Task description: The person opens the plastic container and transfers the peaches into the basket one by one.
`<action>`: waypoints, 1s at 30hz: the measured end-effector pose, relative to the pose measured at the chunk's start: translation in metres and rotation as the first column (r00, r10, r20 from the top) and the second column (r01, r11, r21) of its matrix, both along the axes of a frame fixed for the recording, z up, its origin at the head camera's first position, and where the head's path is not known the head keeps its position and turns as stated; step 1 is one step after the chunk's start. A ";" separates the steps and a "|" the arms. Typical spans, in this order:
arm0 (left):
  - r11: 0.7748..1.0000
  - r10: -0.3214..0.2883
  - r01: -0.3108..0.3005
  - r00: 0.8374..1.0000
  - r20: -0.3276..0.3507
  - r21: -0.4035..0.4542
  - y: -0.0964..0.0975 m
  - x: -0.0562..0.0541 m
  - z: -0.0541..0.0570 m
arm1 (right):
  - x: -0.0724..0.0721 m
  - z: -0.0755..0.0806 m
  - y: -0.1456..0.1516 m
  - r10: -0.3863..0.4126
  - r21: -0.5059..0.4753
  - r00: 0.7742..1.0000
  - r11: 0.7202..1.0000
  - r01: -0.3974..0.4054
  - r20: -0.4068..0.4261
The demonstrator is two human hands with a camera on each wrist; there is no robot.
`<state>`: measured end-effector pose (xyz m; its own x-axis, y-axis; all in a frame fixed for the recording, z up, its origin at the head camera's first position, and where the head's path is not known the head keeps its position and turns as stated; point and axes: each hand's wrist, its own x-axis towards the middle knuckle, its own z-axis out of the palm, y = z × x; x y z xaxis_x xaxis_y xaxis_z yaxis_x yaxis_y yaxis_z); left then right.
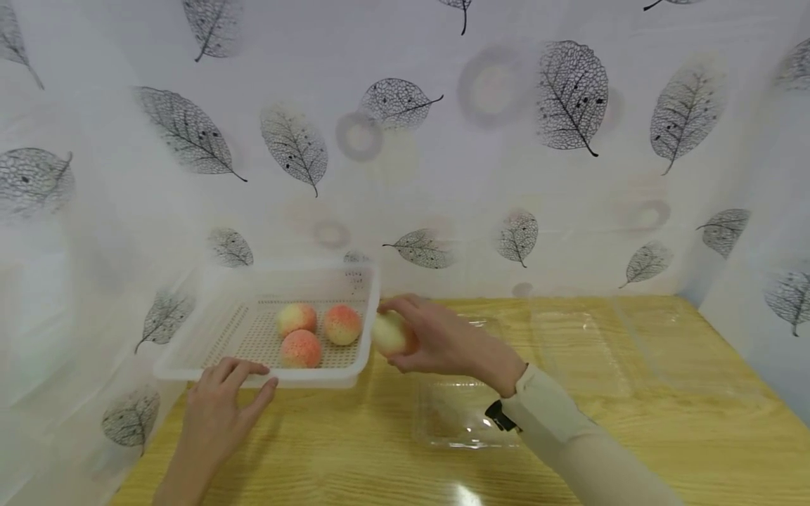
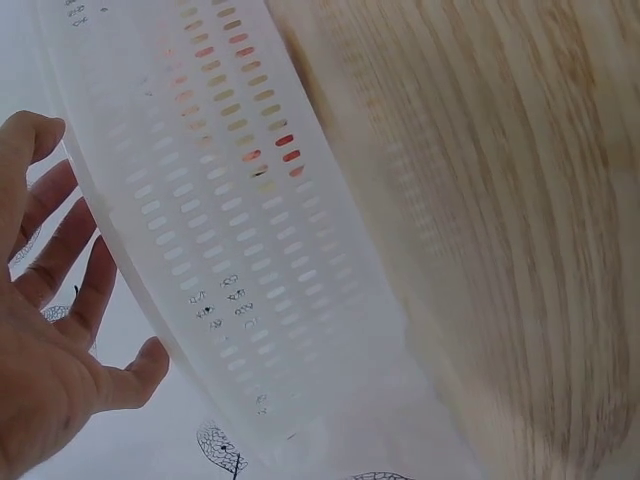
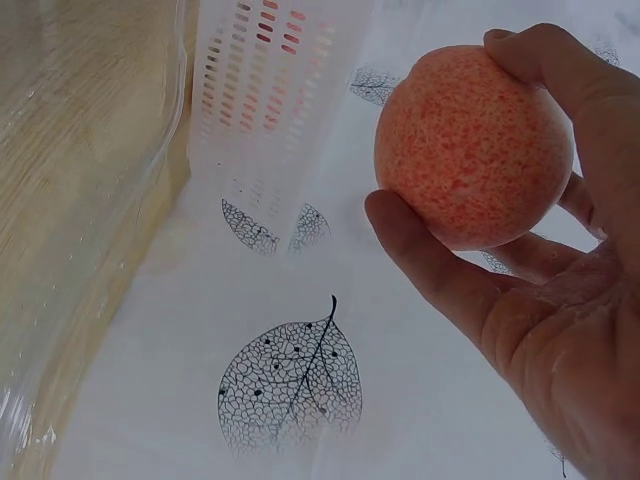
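Note:
A white plastic basket (image 1: 363, 355) stands at the back left with three red-and-yellow peaches (image 1: 301, 349) inside. My left hand (image 1: 218, 404) holds its near rim, fingers bent over the top and thumb at the outer side; the left wrist view shows the hand (image 2: 50, 300) at the rim, fingertips partly hidden behind it. Just right of the basket, my right hand (image 1: 443, 341) grips another peach (image 1: 389, 334) above the table. Thumb and fingers curve round this peach (image 3: 475, 148), whose reddish speckled side faces the right wrist camera.
A clear plastic container (image 1: 465, 422) lies on the wooden table (image 1: 354, 450) below my right forearm. More clear plastic containers (image 1: 576, 351) are at the right. A white leaf-printed curtain (image 1: 443, 176) hangs behind the table and along both sides.

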<state>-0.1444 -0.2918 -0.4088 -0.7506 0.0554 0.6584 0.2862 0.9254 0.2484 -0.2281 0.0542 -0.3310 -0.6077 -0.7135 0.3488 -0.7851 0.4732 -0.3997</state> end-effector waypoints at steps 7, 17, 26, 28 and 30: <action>1.000 0.010 -0.010 1.000 0.021 -0.018 0.001 0.001 0.001 | -0.010 -0.001 -0.010 0.010 -0.039 0.999 0.999 -0.009 0.040; 1.000 0.007 -0.006 1.000 0.023 -0.031 -0.001 0.001 0.001 | -0.023 -0.003 -0.026 0.035 -0.049 0.999 0.998 -0.036 -0.021; 0.999 -0.003 0.004 1.000 0.016 -0.045 -0.002 -0.001 0.002 | -0.036 -0.003 -0.049 0.094 -0.027 0.995 0.995 -0.094 -0.029; 0.999 -0.005 0.006 1.000 0.012 -0.050 -0.002 -0.001 0.001 | -0.039 -0.003 -0.055 0.099 -0.005 0.995 0.995 -0.100 -0.028; 0.999 -0.007 0.008 1.000 0.012 -0.051 -0.001 -0.001 0.001 | -0.040 -0.003 -0.061 0.104 0.008 0.994 0.995 -0.104 -0.025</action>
